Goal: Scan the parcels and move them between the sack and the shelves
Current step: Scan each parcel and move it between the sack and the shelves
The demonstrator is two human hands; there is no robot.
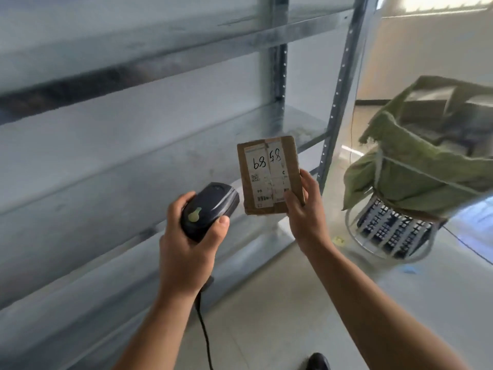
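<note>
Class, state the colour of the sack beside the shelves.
Green: the sack, clearest in the head view.

I see the metal shelves (pixel 149 145) filling my left side, their grey boards bare where visible. Right of the shelves, on the pale floor (pixel 280 303), stands a round wire stand (pixel 386 233) with the green sack (pixel 426 166) draped over it.

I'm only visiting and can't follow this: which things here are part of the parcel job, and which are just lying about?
Part of the job:
- brown parcel in right hand
- scanner in left hand
- green sack
- metal shelves

Just lying about:
- blue scrap on floor
- yellow scrap on floor
</note>
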